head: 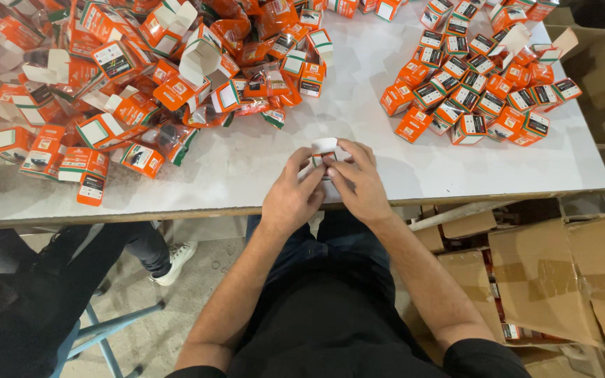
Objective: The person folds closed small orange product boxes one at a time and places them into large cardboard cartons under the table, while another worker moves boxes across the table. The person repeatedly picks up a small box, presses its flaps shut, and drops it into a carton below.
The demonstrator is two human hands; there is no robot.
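— From where the head camera looked down, what was hard to make out?

— Plenty! The small white-and-orange box (pixel 324 150) was mostly buried between the two hands; only its white top flap and a sliver of orange showed. It sat just over the near edge of the white table (pixel 246 168), right in front of the person. The left hand (pixel 292 196) had its fingers curled round the box's left side, and the right hand (pixel 360 183) closed over it from the right, fingertips (pixel 330 162) pressed on the front. Both were wrapped tight on it, and what was inside I couldn't tell.

— And the packages?

— Two heaps! Far left, a loose orange pile (pixel 127 77) of opened boxes, flaps (pixel 201 59) standing up white, tangled with crinkled clear wrappers; its top and left ran out of the picture. Far right, a tidier cluster of closed boxes (pixel 477 91), small orange cubes with white and dark label panels, print too tiny to read, also cut off at the top. A few strays lay alone at the left near edge, one flat orange box (pixel 91 189) closest to the rim.

— Anything off the table?

— Brown cardboard cartons (pixel 561 280) stacked low on the right, taped, partly out of frame. On the left, another person's dark trouser legs (pixel 57 273) and a white shoe (pixel 173 262) under the table, beside a blue-grey stool frame (pixel 106 329); the rest of them was cut off.
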